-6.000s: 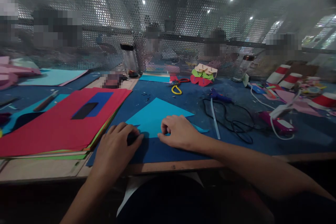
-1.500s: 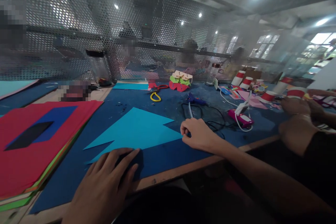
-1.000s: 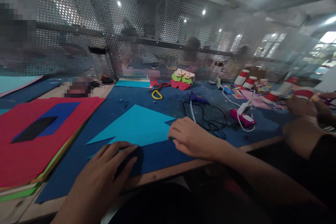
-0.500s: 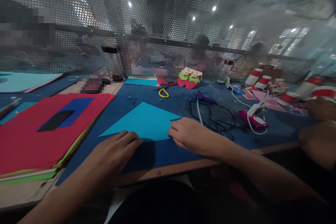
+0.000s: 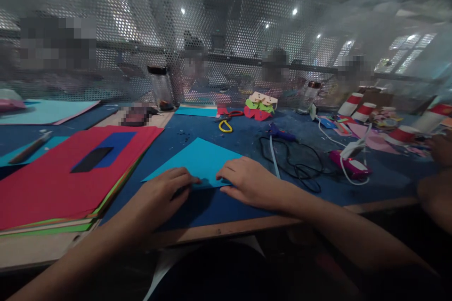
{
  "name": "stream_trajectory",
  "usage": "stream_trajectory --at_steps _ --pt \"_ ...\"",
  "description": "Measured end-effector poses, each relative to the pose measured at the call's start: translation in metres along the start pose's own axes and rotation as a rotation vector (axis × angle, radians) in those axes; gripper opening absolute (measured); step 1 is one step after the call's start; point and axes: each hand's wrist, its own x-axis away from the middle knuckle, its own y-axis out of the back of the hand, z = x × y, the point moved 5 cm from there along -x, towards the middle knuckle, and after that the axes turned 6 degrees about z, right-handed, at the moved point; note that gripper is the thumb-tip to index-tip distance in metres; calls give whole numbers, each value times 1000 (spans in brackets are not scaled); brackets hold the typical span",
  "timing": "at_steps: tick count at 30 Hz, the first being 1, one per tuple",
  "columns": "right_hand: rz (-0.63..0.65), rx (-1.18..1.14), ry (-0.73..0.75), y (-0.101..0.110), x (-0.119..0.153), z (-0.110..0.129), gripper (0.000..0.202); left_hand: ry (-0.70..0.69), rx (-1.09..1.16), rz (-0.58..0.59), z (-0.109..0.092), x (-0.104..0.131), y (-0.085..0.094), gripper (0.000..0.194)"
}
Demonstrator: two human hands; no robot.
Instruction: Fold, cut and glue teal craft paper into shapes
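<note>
One light-blue paper sheet [image 5: 201, 157] is laid on the blue tabletop [image 5: 219, 211], close to the near edge, with one point directed away from the person. Its near edge is covered in part by the left hand [image 5: 169, 193] and the right hand [image 5: 249, 181]. On the left hand, the fingers are loosely bent and the index finger is extended along the near edge, with the thumb spaced apart. On the right hand, the fingers are curved over the sheet and the thumb is held lower, with a gap between; whether the paper is pinched by either hand cannot be determined. Paper stacked under a red sheet [image 5: 52, 188] is located to the left. Yellow-and-red-handled scissors [image 5: 226, 125] are positioned beyond the work, and a blue glue gun [image 5: 282, 133] to the right.
</note>
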Motion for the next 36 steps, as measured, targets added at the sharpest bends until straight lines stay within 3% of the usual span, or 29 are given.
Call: stream_trajectory --at_steps 7,18,24,36 --pt "-100 99 72 -14 -4 -5 13 78 150 -40 2 -9 8 19" --pt "-135 -4 13 -17 -1 -7 16 -82 -105 -68 -2 2 -4 21" --pt "-140 -43 -10 -17 0 -11 16 -104 -195 -86 -7 4 -4 28" --pt "-106 -93 -37 -16 0 -12 14 -73 -167 -82 -6 3 -5 35"
